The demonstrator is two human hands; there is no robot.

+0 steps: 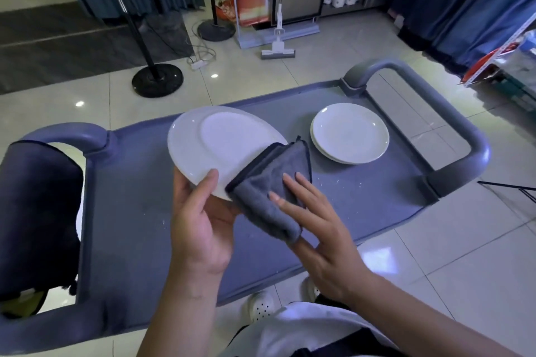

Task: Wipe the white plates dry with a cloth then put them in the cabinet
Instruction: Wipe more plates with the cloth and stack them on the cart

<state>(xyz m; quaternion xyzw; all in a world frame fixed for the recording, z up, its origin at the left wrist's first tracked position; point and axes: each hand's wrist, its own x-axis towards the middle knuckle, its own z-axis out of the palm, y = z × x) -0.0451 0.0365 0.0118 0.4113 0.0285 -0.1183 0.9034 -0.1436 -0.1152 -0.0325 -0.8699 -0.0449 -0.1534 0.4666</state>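
Left hand [200, 226] fingers grip white plate [214, 148]; right hand [322, 238] fingers hold grey cloth [269, 182]; no legible writing.

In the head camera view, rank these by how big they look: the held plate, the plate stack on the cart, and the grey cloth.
1. Held plate, though it is nearer the camera, so true size is unsure.
2. Plate stack.
3. Grey cloth, folded.

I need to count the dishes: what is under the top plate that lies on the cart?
Under the top plate the rim of at least one more white plate shows at the near edge. The stack rests on the grey cart. Anything deeper is covered, so an exact count is not possible.
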